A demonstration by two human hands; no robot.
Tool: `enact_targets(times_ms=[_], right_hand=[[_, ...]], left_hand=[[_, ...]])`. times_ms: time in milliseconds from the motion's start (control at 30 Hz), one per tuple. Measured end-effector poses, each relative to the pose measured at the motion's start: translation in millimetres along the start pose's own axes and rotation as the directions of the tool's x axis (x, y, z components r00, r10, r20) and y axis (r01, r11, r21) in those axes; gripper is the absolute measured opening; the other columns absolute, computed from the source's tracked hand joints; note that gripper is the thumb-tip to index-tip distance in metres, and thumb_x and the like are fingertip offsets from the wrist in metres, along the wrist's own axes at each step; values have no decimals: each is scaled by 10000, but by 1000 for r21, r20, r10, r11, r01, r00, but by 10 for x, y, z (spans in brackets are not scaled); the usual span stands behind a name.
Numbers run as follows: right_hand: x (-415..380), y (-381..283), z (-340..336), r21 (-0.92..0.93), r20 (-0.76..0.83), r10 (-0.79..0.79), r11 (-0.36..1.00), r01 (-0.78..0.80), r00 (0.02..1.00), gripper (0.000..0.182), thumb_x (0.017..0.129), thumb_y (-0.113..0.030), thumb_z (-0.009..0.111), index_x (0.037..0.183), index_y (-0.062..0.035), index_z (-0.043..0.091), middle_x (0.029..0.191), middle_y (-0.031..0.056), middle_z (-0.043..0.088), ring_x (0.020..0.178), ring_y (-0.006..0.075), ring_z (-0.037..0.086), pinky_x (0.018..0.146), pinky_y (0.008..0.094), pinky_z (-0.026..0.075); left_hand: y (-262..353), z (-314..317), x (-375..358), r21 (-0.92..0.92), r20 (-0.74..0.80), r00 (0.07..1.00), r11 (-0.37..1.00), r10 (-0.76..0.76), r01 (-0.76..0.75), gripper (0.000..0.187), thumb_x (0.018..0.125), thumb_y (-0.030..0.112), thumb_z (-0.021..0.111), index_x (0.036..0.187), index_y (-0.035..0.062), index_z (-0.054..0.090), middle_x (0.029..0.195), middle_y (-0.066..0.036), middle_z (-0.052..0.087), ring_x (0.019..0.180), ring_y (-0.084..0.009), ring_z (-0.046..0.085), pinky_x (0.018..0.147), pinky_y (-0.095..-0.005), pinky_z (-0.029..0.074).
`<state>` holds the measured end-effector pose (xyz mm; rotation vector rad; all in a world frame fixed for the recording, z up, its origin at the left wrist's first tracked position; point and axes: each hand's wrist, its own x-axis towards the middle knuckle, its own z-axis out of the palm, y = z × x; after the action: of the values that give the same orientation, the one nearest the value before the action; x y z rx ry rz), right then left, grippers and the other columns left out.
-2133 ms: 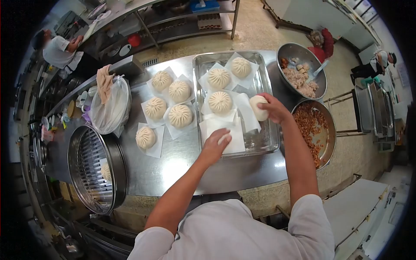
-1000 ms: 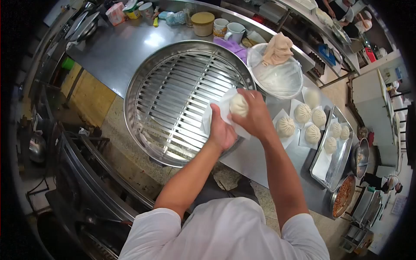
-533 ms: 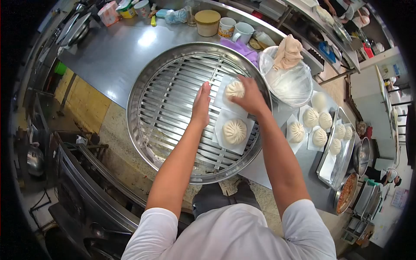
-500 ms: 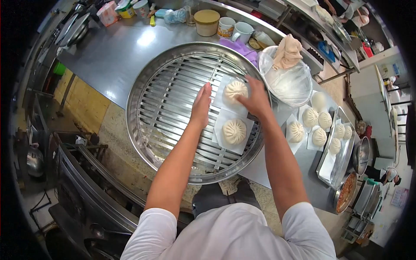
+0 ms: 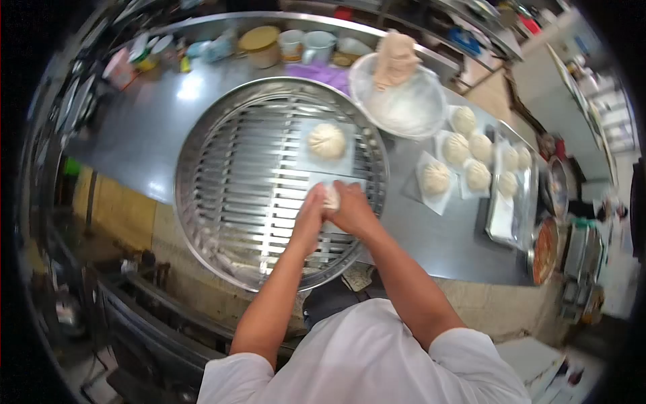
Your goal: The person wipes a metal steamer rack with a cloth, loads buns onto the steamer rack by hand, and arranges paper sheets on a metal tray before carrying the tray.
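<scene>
Both my hands meet over the lower right part of a round metal steamer tray point(image 5: 232, 182) with a slatted base. Between them is a pleated bun point(image 5: 330, 198), mostly covered by my fingers, over a square of white paper. My left hand point(image 5: 311, 214) presses the bun from the left, and my right hand point(image 5: 351, 209) is curved round its right side. Just above them, a second pleated bun point(image 5: 327, 141) sits untouched on its own paper point(image 5: 306, 158) on the slats.
Right of the steamer, several buns point(image 5: 436, 178) lie on papers beside a metal tray point(image 5: 501, 219) with more buns. A plastic-lined bowl point(image 5: 410, 111) stands behind, next to a purple cloth point(image 5: 316, 74). Cups and a lidded tub point(image 5: 260, 48) line the back; a pan of filling point(image 5: 545, 252) is far right.
The view has turned and shifted. My hands have moved from beside the upper bun down to the lower one and closed in round it from both sides.
</scene>
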<state>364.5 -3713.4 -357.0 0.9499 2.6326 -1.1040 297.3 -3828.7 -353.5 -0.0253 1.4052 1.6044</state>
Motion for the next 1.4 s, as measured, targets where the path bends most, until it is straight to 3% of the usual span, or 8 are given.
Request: enact_targets(times_ms=[300, 433, 633, 800, 967, 1167, 1233, 1400], right_hand=[[-406, 322, -976, 183, -404, -289, 904, 387, 868, 602, 784, -255, 749, 1306, -47, 534, 1298, 236, 507, 1177, 448, 508, 990, 477, 448], [-381, 1576, -1577, -71, -574, -49, 997, 9, 817, 662, 755, -320, 786, 1313, -71, 531, 1310, 216, 498, 1177, 420, 512, 945, 458, 479], [51, 2096, -1696, -157, -200, 136, 973, -168, 970, 952, 660, -504, 835, 1429, -128, 416, 1327, 226, 444, 1174, 438, 501, 905, 511, 511], [-23, 2111, -1633, -158, -146, 56, 984, -80, 988, 812, 648, -281, 868, 1357, -166, 489, 1360, 208, 425, 1181, 421, 485, 874, 510, 529], [-336, 2532, -1348, -156, -365, -302, 952, 262, 881, 804, 607, -166, 832, 1344, -163, 513, 1378, 191, 419, 1208, 399, 454, 948, 516, 473], [-595, 2914, -1062, 425, -514, -199, 786, 449, 834, 731, 731, -87, 686, 1417, -51, 436, 1399, 192, 424, 1329, 361, 395, 1099, 425, 354], [-569, 2899, -769, 879, -462, 184, 226, 420, 867, 664, 786, -86, 578, 1421, 13, 409, 1399, 185, 438, 1337, 318, 398, 1124, 407, 315], [-729, 2901, -885, 779, -474, 109, 516, 357, 874, 649, 790, -96, 542, 1411, 33, 406, 1412, 175, 443, 1313, 283, 422, 1124, 383, 310]], left_hand=[[232, 376, -215, 236, 22, 947, 919, 319, -315, 626, 1017, 458, 470, 1481, 47, 377, 1462, -136, 424, 1361, -235, 378, 1134, -365, 273], [8, 1242, -175, 74, 302, 859, 888, 413, -453, 556, 1032, 397, 451, 1433, 14, 415, 1483, -120, 423, 1394, -203, 359, 1155, -376, 254], [-548, 2187, 438, 126, 74, 988, 981, 137, -145, 631, 983, 493, 514, 1429, 52, 438, 1492, -100, 416, 1362, -227, 391, 1110, -385, 302], [-829, 2330, 1087, 202, -99, 994, 979, 53, -32, 603, 988, 499, 493, 1403, 62, 486, 1464, -94, 458, 1323, -254, 448, 1059, -393, 369], [-810, 2576, 988, 807, 55, 913, 520, 404, -279, 608, 1003, 526, 442, 1341, 35, 560, 1361, -147, 550, 1255, -230, 512, 1050, -357, 385], [-1278, 2499, 970, 219, 121, 973, 951, 194, -217, 647, 1027, 546, 354, 1393, 36, 512, 1366, -138, 542, 1276, -221, 497, 1106, -350, 339], [-1423, 2565, 903, 148, 117, 968, 960, 221, -237, 643, 1041, 524, 318, 1407, 23, 490, 1399, -143, 505, 1324, -237, 447, 1130, -355, 305], [-1439, 2761, 421, 538, 144, 891, 721, 431, -436, 641, 1044, 500, 255, 1367, 11, 515, 1403, -190, 477, 1384, -311, 358, 1155, -371, 246]])
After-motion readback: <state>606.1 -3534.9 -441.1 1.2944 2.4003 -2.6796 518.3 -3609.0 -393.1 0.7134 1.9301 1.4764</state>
